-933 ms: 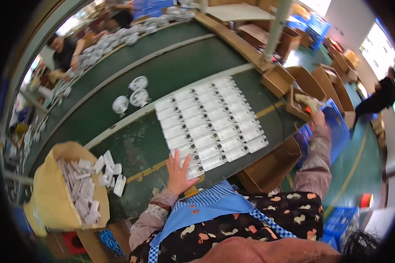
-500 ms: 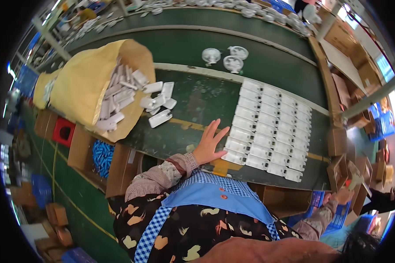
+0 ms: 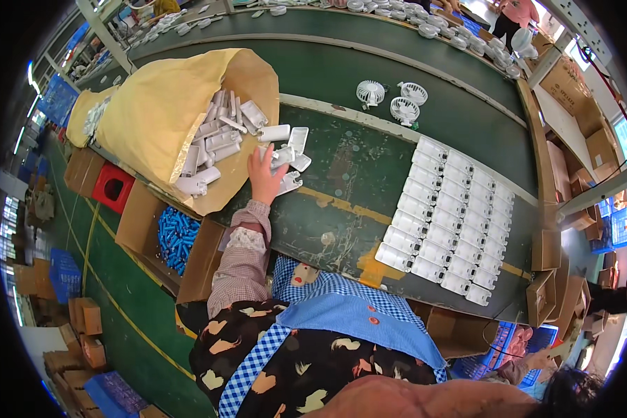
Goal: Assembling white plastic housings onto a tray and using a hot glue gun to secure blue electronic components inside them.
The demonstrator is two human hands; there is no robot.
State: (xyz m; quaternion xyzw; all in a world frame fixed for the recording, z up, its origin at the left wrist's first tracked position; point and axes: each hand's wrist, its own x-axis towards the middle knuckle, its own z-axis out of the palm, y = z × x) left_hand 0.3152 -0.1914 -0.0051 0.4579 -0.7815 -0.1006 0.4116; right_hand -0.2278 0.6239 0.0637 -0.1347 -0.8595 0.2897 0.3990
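1. Left hand [image 3: 265,177] reaches forward over the near edge of the dark green workbench [image 3: 341,202], palm down, resting on a small loose heap of white plastic housings [image 3: 289,150] at the mouth of the sack
2. Fingers [image 3: 259,159] of the left hand are spread fairly wide and lie flat over the parts; whether any one piece is gripped cannot be told, as the hand covers what is under it
3. The loose housings lie just beside the opening of a large yellow sack [image 3: 157,104], which rests on its side on the left end of the bench; more white housings of the same kind spill from inside it
4. Left sleeve is a small pink check with a lace band at mid forearm; a blue checked apron shows below
5. Right hand [image 3: 536,361] is low at the right edge of the view, down beside a blue crate [image 3: 519,341] below bench level; it is small and warped by the lens, so the state of its fingers cannot be told
6. To the right on the bench: a tidy block of white rectangular housings [image 3: 449,219], set in slanted rows, well apart from the left hand
7. Three small white fan units [image 3: 393,101] stand on the far side of the bench, near the green conveyor belt [image 3: 369,63]
8. Below the bench at left: an open carton of blue cylindrical parts [image 3: 177,237] and a red box [image 3: 113,188]
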